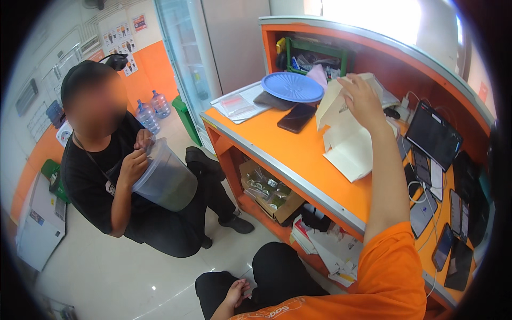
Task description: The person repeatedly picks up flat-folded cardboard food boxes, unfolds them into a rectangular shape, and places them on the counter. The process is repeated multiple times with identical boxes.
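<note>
My right hand [361, 102] reaches over the orange counter [298, 151]. Its thumb and bent fingers hold the upper part of a cream folding cardboard box [350, 152], partly unfolded. A phone [297, 118] and a round blue plastic lid [293, 87] lie left of the box. My left hand [238, 292] rests low over my lap, palm partly upward, fingers loosely bent and apart; no object shows in it. To the left, a person in black [95, 144] sits with both hands at the rim of a translucent plastic bucket [168, 176] with something greenish low inside.
Several phones [423, 216] with charging cables and a tablet [434, 136] crowd the counter's right side. A green basket [314, 56] stands in the back compartment. Below the counter are a carton of packed goods [272, 194] and papers [336, 248]. Water bottles [148, 116] stand behind the person.
</note>
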A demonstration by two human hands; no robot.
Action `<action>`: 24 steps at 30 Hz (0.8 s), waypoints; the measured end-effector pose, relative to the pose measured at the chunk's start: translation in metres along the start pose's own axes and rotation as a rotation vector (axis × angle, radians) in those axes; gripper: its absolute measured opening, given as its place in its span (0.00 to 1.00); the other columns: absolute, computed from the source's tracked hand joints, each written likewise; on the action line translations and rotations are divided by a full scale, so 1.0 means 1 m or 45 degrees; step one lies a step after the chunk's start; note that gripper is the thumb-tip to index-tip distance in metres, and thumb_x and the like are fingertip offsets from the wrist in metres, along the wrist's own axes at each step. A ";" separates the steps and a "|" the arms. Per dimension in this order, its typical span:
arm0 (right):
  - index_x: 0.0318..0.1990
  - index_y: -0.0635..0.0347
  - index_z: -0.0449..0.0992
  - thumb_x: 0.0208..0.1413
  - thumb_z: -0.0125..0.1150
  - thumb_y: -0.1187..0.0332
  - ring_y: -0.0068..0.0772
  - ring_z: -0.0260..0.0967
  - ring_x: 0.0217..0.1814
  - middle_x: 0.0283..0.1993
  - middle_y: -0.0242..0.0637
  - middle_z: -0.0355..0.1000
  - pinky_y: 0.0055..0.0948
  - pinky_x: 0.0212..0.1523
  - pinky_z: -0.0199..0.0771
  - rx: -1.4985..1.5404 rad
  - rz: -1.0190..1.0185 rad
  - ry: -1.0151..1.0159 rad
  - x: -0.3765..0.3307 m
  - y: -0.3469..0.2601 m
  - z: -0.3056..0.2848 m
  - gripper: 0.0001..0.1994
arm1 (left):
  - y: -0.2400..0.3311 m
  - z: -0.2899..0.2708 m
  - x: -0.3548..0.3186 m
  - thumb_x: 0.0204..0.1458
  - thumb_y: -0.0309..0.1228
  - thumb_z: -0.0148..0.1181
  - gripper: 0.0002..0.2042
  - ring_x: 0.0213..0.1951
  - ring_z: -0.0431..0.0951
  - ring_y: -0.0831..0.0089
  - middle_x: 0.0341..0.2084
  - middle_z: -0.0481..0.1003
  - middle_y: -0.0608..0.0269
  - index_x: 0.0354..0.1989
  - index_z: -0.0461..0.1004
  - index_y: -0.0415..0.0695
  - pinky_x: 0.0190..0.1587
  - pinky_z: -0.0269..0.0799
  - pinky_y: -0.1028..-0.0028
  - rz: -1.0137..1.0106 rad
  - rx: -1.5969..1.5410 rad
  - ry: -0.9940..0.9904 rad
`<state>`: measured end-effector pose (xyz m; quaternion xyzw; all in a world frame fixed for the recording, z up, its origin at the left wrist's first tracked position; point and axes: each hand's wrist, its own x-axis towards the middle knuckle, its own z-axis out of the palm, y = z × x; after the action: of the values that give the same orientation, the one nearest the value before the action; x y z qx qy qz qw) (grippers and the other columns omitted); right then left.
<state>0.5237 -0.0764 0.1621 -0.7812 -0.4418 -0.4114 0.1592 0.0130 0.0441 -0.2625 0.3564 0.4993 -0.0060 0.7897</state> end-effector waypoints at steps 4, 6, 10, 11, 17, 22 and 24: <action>0.45 0.54 0.76 0.47 0.60 0.73 0.42 0.67 0.49 0.46 0.42 0.70 0.38 0.50 0.66 0.138 0.170 -0.235 0.010 0.007 -0.029 0.15 | 0.002 0.007 0.004 0.59 0.40 0.51 0.11 0.48 0.69 0.71 0.44 0.69 0.65 0.45 0.66 0.51 0.50 0.67 0.57 -0.005 0.106 0.032; 0.41 0.57 0.77 0.46 0.60 0.73 0.43 0.68 0.48 0.42 0.42 0.71 0.37 0.49 0.66 0.195 0.258 -0.364 0.013 0.013 -0.039 0.12 | 0.000 0.007 0.006 0.59 0.40 0.52 0.11 0.48 0.69 0.71 0.43 0.69 0.65 0.45 0.66 0.51 0.49 0.68 0.57 0.010 0.147 0.049; 0.33 0.60 0.77 0.47 0.59 0.73 0.43 0.68 0.47 0.38 0.41 0.71 0.38 0.48 0.66 0.183 0.300 -0.344 0.014 0.013 -0.055 0.06 | -0.005 0.003 0.005 0.59 0.40 0.51 0.11 0.47 0.70 0.71 0.42 0.70 0.66 0.45 0.66 0.50 0.48 0.69 0.60 0.057 0.173 0.071; 0.32 0.60 0.77 0.47 0.58 0.72 0.43 0.68 0.47 0.37 0.41 0.71 0.40 0.49 0.66 0.148 0.282 -0.298 0.013 0.013 -0.056 0.05 | -0.006 0.002 0.004 0.59 0.40 0.51 0.11 0.47 0.71 0.71 0.42 0.70 0.66 0.46 0.66 0.49 0.47 0.69 0.61 0.065 0.173 0.077; 0.31 0.54 0.78 0.51 0.53 0.69 0.39 0.66 0.49 0.38 0.34 0.71 0.45 0.52 0.61 -0.057 0.179 0.038 0.011 0.022 -0.048 0.06 | -0.013 -0.007 0.004 0.60 0.37 0.49 0.10 0.46 0.71 0.72 0.42 0.70 0.66 0.47 0.66 0.48 0.47 0.71 0.64 0.105 0.248 0.112; 0.29 0.54 0.75 0.49 0.55 0.69 0.36 0.66 0.48 0.39 0.31 0.70 0.42 0.52 0.59 -0.048 0.137 0.241 0.011 0.025 -0.038 0.03 | -0.013 -0.004 -0.003 0.60 0.36 0.49 0.10 0.44 0.71 0.72 0.42 0.70 0.66 0.46 0.67 0.48 0.47 0.71 0.65 0.138 0.255 0.134; 0.29 0.53 0.75 0.49 0.55 0.69 0.35 0.66 0.48 0.39 0.29 0.71 0.42 0.52 0.59 -0.038 0.124 0.301 0.012 0.025 -0.038 0.03 | -0.014 -0.005 -0.005 0.60 0.35 0.50 0.10 0.44 0.72 0.72 0.41 0.70 0.66 0.46 0.67 0.47 0.47 0.71 0.65 0.159 0.258 0.135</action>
<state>0.5284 -0.1066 0.1978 -0.7501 -0.3754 -0.4989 0.2181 0.0019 0.0350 -0.2677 0.4647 0.5140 0.0116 0.7209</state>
